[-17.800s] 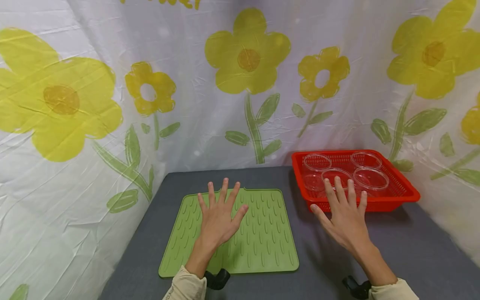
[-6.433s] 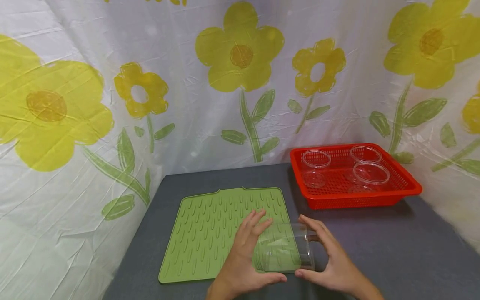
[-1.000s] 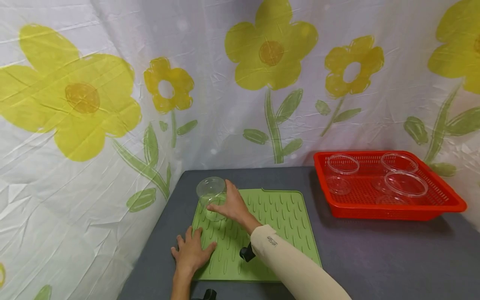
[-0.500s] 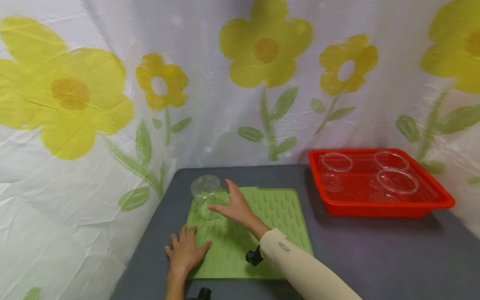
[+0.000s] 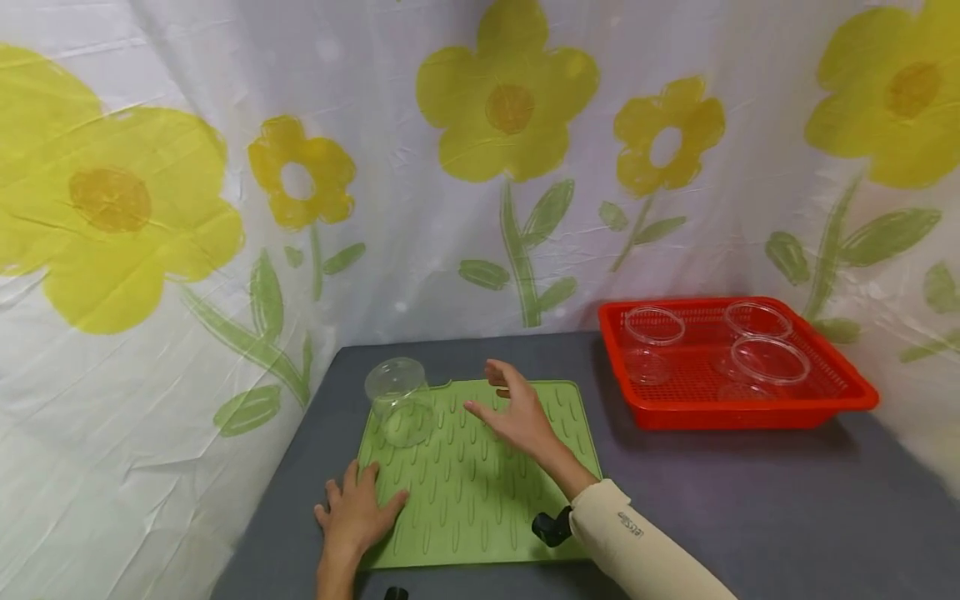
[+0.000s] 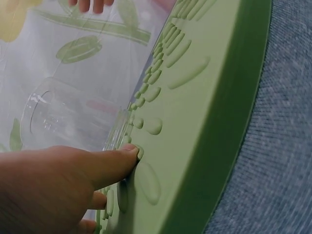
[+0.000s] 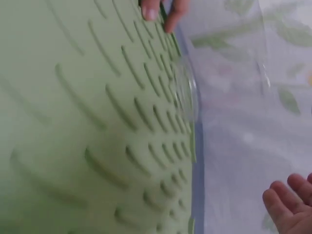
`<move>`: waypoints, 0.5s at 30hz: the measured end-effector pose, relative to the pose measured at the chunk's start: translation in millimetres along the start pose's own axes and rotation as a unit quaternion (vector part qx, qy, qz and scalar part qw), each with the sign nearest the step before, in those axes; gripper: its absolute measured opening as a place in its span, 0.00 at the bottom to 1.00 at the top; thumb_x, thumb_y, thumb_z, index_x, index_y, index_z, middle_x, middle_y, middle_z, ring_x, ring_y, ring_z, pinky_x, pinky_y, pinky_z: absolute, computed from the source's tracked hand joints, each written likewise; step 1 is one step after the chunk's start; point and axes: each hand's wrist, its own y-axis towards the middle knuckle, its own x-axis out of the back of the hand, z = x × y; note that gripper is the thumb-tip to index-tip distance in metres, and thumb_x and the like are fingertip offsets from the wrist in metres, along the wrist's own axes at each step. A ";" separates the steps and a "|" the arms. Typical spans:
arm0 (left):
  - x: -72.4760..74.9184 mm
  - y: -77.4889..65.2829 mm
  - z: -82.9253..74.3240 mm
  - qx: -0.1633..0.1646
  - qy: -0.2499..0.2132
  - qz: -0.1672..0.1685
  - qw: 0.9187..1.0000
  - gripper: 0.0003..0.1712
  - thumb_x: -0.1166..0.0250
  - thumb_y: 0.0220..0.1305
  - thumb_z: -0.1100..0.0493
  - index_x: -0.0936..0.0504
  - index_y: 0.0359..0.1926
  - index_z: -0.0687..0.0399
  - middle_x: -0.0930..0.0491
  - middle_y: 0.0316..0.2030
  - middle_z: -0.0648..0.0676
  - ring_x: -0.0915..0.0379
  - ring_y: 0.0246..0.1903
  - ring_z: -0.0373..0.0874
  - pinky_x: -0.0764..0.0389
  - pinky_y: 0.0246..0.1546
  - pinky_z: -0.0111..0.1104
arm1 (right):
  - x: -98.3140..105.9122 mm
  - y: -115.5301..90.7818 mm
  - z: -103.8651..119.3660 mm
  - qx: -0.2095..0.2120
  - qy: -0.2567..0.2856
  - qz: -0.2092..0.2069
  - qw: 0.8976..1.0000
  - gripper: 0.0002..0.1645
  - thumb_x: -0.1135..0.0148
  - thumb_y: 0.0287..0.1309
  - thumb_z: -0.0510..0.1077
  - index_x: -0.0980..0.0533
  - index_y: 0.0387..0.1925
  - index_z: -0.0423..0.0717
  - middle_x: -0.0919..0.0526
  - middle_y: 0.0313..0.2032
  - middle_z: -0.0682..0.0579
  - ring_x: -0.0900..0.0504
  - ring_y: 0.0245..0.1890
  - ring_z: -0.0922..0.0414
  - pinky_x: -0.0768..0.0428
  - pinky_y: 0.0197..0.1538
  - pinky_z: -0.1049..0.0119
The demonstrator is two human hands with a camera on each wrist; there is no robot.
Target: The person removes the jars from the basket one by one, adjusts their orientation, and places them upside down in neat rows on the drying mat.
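Cup point(image 5: 399, 400), head view: stands upside down on the far left corner of the green mat point(image 5: 465, 500), unsupported.
Right hand point(image 5: 517, 417), head view: has just drawn off the cup; fingers loosely bent, holding nothing. Cup judged set down, this hand freed.
Left hand point(image 5: 356, 512), head view: fingers spread at the mat's left edge, gripping nothing.
Red basket point(image 5: 750, 417), head view: rests on the counter point(image 5: 787, 517); contains three more clear cups point(image 5: 770, 381), rims up.
Left thumb point(image 6: 112, 165), left wrist view: tip at the mat, overlapping the cup's outline; contact cannot be told.
Right fingers point(image 7: 287, 200), right wrist view: apart from the cup.
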 end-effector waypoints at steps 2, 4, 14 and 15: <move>0.4 0.0 0.8 0.001 0.000 0.003 1.000 0.45 0.34 0.66 0.37 0.33 0.72 0.63 0.49 0.75 0.75 0.63 0.69 0.89 0.55 0.60 0.83 | 9.7 -3.7 -5.2 0.016 -0.004 -0.021 1.000 0.40 0.27 0.61 0.49 0.32 0.71 0.44 0.22 0.64 0.43 0.23 0.64 0.46 0.23 0.66 0.46; 0.8 0.0 1.1 -0.001 -0.002 0.003 1.000 0.45 0.35 0.66 0.37 0.33 0.72 0.62 0.49 0.75 0.75 0.63 0.70 0.89 0.55 0.60 0.83 | 21.7 -7.2 -9.1 0.032 -0.016 -0.042 0.998 0.35 0.28 0.62 0.48 0.28 0.67 0.44 0.20 0.61 0.43 0.22 0.62 0.46 0.23 0.65 0.46; 0.6 -0.1 0.4 -0.002 0.000 0.008 1.000 0.45 0.35 0.66 0.36 0.33 0.72 0.62 0.49 0.75 0.75 0.63 0.70 0.89 0.55 0.60 0.83 | 116.5 -20.2 -32.5 0.123 -0.138 -0.170 0.968 0.25 0.26 0.59 0.44 0.20 0.56 0.41 0.16 0.53 0.42 0.23 0.54 0.46 0.25 0.56 0.48; 0.8 0.1 0.4 -0.001 0.000 0.008 1.000 0.45 0.35 0.66 0.37 0.33 0.72 0.63 0.49 0.75 0.75 0.63 0.70 0.89 0.55 0.60 0.83 | 127.7 -19.6 -35.6 0.129 -0.148 -0.184 0.963 0.25 0.26 0.58 0.43 0.20 0.55 0.39 0.16 0.52 0.41 0.23 0.54 0.45 0.27 0.56 0.48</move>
